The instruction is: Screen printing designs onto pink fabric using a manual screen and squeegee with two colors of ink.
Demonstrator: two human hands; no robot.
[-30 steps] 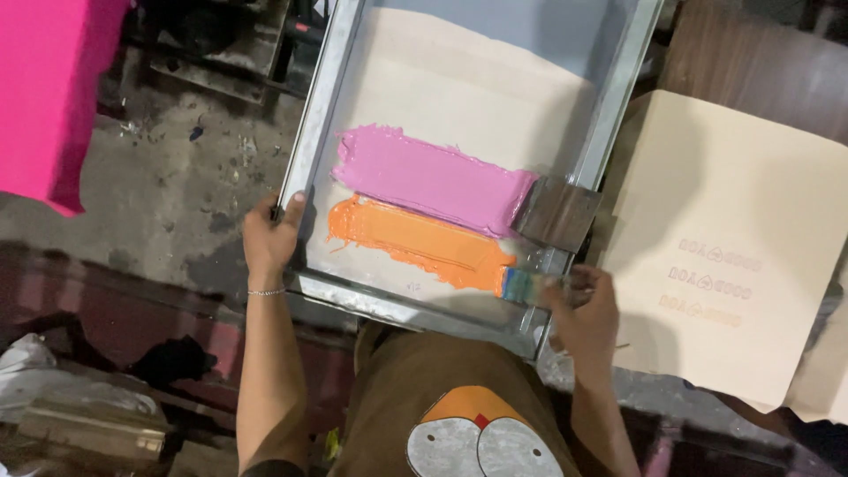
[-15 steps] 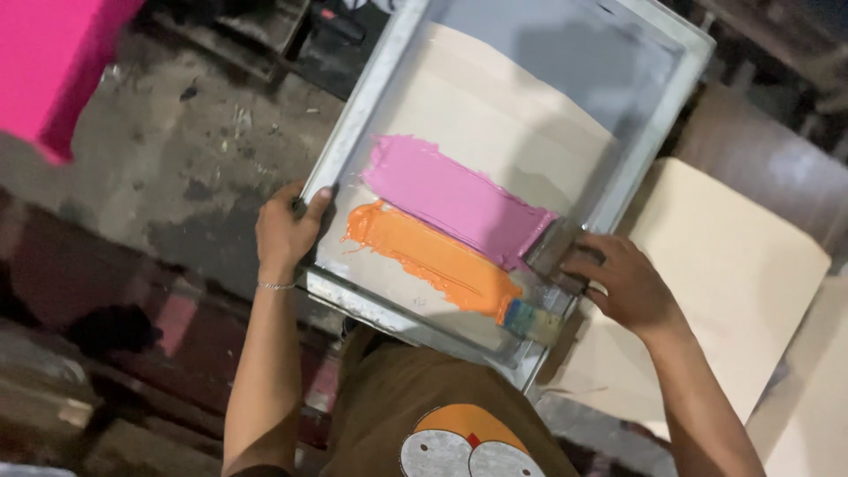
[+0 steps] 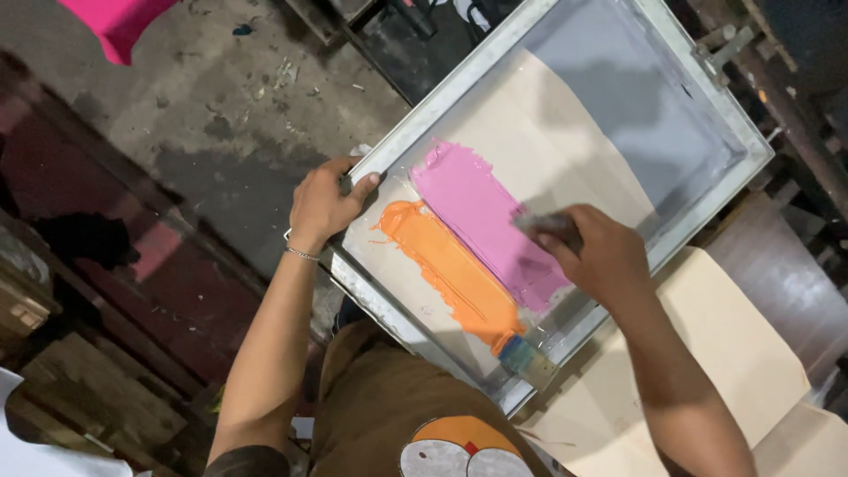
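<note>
left hand clamps screen frame edge | right hand grip closed on squeegee over pink ink | orange ink unspread, pull pending

Floor: bare concrete, grey, stained, w/ dark patches and small scraps of litter scattered top centre. Bright pink fabric hangs into view at top-left corner. Left side: dark reddish-brown wooden bench running diag., w/ a black cloth lying on it. Lower left: stacked wood pieces, dim. Top centre: dark metal machine frame, detail unclear. Right edge: brown wooden board and pale beige sheets laid flat, overlapping. Light: dim overall, brighter over floor; no windows or walls in view.
</note>
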